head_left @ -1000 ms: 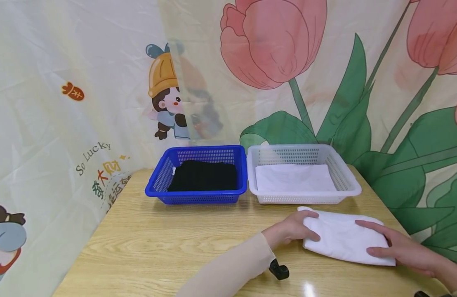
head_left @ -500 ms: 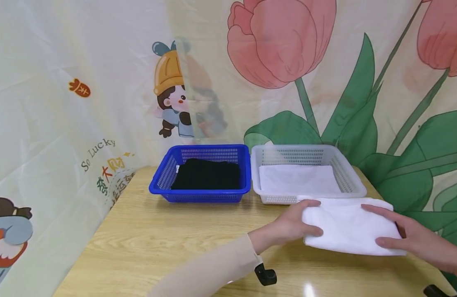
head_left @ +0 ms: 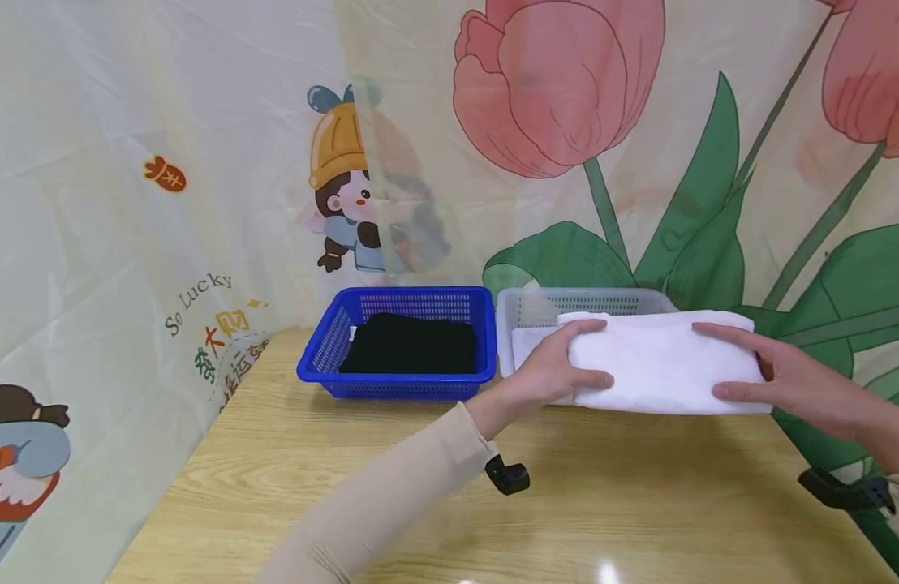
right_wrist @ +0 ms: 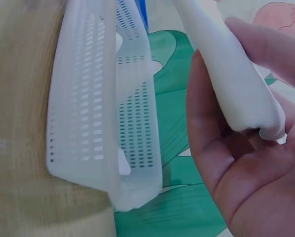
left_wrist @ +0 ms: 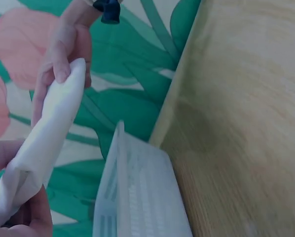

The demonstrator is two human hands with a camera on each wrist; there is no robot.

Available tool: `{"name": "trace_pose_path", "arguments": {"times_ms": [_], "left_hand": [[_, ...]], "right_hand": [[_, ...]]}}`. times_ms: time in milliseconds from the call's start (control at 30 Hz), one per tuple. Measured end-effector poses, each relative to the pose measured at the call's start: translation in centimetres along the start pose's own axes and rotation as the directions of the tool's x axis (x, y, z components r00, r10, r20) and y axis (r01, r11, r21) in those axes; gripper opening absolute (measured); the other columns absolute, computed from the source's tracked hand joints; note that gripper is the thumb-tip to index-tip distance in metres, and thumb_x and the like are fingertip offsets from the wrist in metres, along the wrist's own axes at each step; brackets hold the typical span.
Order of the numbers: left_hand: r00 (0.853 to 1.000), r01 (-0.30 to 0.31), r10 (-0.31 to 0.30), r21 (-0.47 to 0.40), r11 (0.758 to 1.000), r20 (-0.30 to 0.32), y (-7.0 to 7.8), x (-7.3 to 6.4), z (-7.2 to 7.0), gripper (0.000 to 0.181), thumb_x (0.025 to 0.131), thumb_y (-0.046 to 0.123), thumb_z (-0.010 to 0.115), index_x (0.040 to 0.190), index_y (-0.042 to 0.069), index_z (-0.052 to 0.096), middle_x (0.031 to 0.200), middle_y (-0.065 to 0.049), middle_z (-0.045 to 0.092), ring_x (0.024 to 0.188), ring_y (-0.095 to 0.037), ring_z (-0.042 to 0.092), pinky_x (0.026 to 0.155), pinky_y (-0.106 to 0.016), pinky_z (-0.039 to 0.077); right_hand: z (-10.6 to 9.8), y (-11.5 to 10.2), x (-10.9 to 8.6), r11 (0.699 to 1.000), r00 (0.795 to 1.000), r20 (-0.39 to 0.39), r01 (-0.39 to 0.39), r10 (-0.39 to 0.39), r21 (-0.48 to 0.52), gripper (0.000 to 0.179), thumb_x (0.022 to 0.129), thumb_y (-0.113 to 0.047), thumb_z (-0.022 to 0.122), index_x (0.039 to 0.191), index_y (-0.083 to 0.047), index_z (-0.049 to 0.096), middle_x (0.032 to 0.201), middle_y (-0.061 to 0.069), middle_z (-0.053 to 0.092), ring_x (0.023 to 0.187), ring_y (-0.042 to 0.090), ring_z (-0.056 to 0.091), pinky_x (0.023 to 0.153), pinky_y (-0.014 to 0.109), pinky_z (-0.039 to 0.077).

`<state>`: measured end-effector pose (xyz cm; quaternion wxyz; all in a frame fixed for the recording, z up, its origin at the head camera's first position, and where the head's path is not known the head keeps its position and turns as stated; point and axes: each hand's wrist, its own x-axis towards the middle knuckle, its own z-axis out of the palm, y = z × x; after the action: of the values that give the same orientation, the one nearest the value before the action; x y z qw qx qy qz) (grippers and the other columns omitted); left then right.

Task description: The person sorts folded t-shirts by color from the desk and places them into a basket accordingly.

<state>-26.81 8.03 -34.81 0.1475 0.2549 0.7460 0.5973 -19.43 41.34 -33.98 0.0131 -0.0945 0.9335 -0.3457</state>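
A folded white cloth [head_left: 661, 365] hangs level in the air between my two hands. My left hand [head_left: 540, 373] grips its left end, thumb on the near face and fingers along the top. The other end is pinched by my right hand [head_left: 810, 381] in the same way. In the head view the cloth overlaps the white basket [head_left: 588, 294] and hides most of it. Inside that basket a corner of another white folded cloth [head_left: 526, 341] shows. The right wrist view has the bundle [right_wrist: 236, 74] between thumb and fingers, above the basket's rim.
To the left stands a blue basket [head_left: 398, 379] with folded black cloth [head_left: 413, 345] in it, side by side with the white one. Both rest at the back of a wooden table [head_left: 333, 454], before a printed curtain [head_left: 238, 122]. Black wrist cameras ride on both wrists.
Both hands have lifted the folded white cloth off the table and carried it up and away from me, from in front of the white basket to over it. The baskets stay put.
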Motion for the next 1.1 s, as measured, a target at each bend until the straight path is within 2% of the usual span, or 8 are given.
{"name": "trace_pose_path", "arguments": {"times_ms": [100,200,333,500,600,800,1033,1100], "left_hand": [[0.999,0.011,-0.011,0.018,1.0,-0.039,-0.3,1.5,-0.9,0.08,0.084,0.006,0.091,0.151,0.032,0.058,0.155,0.007,0.053,0.125,-0.011,0.056,0.108,-0.032,0.046],[0.998,0.013,-0.01,0.043,0.999,-0.068,-0.9,2.9,-1.6,0.081,0.085,0.005,0.089,0.154,0.031,0.055,0.16,0.005,0.05,0.133,-0.017,0.054,0.113,-0.038,0.045],[0.992,0.018,-0.006,0.099,0.995,-0.124,-1.8,4.5,-2.3,0.083,0.085,0.003,0.088,0.155,0.031,0.053,0.163,0.004,0.048,0.142,-0.022,0.05,0.118,-0.044,0.042],[0.977,0.066,-0.038,0.125,0.99,-0.21,-3.3,6.0,-2.8,0.084,0.084,-0.002,0.087,0.154,0.031,0.054,0.162,0.001,0.049,0.143,-0.024,0.049,0.118,-0.045,0.043],[0.968,0.09,-0.061,0.109,0.99,-0.242,-4.2,6.5,-2.9,0.084,0.083,-0.005,0.086,0.154,0.027,0.055,0.162,-0.001,0.049,0.143,-0.024,0.049,0.117,-0.045,0.044],[0.961,0.144,-0.127,0.052,0.988,-0.247,-5.9,7.6,-3.0,0.085,0.081,-0.012,0.084,0.154,0.024,0.055,0.162,-0.005,0.049,0.141,-0.025,0.051,0.113,-0.044,0.049],[0.949,0.191,-0.182,0.011,0.982,-0.256,-6.8,8.2,-2.6,0.084,0.08,-0.017,0.081,0.151,0.02,0.057,0.158,-0.008,0.051,0.102,-0.022,0.063,0.099,-0.039,0.056],[0.942,0.203,-0.191,0.014,0.979,-0.275,-7.0,8.5,-2.4,0.084,0.079,-0.018,0.081,0.15,0.02,0.058,0.155,-0.009,0.053,0.1,-0.022,0.062,0.097,-0.039,0.056]], "right_hand": [[-0.4,-0.6,2.1,1.0,1.0,0.017,0.01,-0.01,0.0,0.086,0.1,-0.026,0.076,0.17,-0.024,0.026,0.164,0.028,0.022,0.123,0.023,0.041,0.083,0.022,0.048],[-0.5,-0.7,4.0,1.0,0.999,0.033,0.015,-0.015,0.005,0.089,0.099,-0.027,0.078,0.17,-0.022,0.024,0.167,0.031,0.017,0.133,0.043,0.034,0.097,0.044,0.051],[0.0,-0.6,6.6,1.0,0.999,0.049,0.015,-0.016,0.012,0.094,0.097,-0.03,0.08,0.171,-0.021,0.022,0.17,0.032,0.012,0.143,0.054,0.025,0.105,0.076,0.035],[0.8,-0.2,9.4,1.0,0.998,0.059,0.004,-0.003,-0.007,0.098,0.095,-0.036,0.082,0.171,-0.022,0.022,0.172,0.03,0.014,0.149,0.051,0.022,0.11,0.074,0.03],[1.4,0.2,10.8,1.0,0.997,0.078,0.006,-0.008,0.02,0.098,0.094,-0.034,0.083,0.171,-0.019,0.024,0.172,0.03,0.013,0.15,0.05,0.019,0.112,0.073,0.028],[2.8,1.7,12.4,0.995,0.993,0.118,0.004,-0.016,0.098,0.096,0.093,-0.03,0.085,0.169,-0.013,0.029,0.172,0.03,0.01,0.151,0.052,0.015,0.114,0.078,0.023],[4.1,3.5,13.2,0.993,0.991,0.131,-0.022,0.007,0.116,0.094,0.094,-0.026,0.084,0.168,-0.01,0.027,0.172,0.033,0.007,0.151,0.055,0.013,0.113,0.08,0.022],[4.6,3.7,13.4,0.993,0.991,0.131,-0.036,0.021,0.112,0.095,0.094,-0.025,0.084,0.168,-0.009,0.027,0.171,0.034,0.007,0.15,0.056,0.013,0.113,0.081,0.022]]}}
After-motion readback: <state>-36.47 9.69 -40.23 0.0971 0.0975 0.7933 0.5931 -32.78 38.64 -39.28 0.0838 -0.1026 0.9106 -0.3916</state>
